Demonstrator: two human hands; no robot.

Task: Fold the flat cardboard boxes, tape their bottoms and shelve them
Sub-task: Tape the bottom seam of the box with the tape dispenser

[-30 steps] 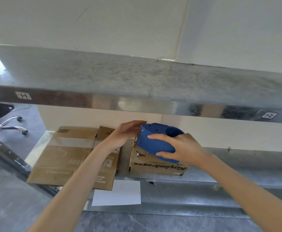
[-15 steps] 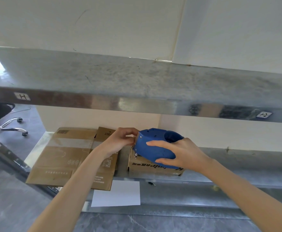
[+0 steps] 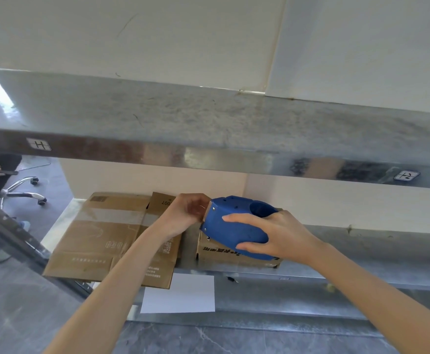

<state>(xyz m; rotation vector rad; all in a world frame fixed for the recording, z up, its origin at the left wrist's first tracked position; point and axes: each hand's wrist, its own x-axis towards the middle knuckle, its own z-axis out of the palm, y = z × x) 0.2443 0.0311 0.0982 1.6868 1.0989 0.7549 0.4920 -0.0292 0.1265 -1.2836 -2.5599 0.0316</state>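
My right hand [image 3: 275,236] grips a blue tape dispenser [image 3: 234,226] held in the air in front of the lower shelf. My left hand [image 3: 185,215] is at the dispenser's toothed front end, fingers curled and pinching the clear tape end there. Behind the dispenser stands a small folded cardboard box [image 3: 224,256] with printed lettering on its front. To its left several flat cardboard boxes [image 3: 99,236] lie stacked on the same shelf, overhanging its front edge.
A metal upper shelf [image 3: 208,123] runs across the view above my hands, labelled at both ends. The lower metal shelf [image 3: 361,254] extends to the right. A white sheet [image 3: 180,292] lies below. At far left are an office chair base [image 3: 22,192] and a seated person's hand.
My left hand has moved from the dispenser's side to its toothed front and pinched the tape end. The dispenser has dropped slightly and tilted in my right hand.
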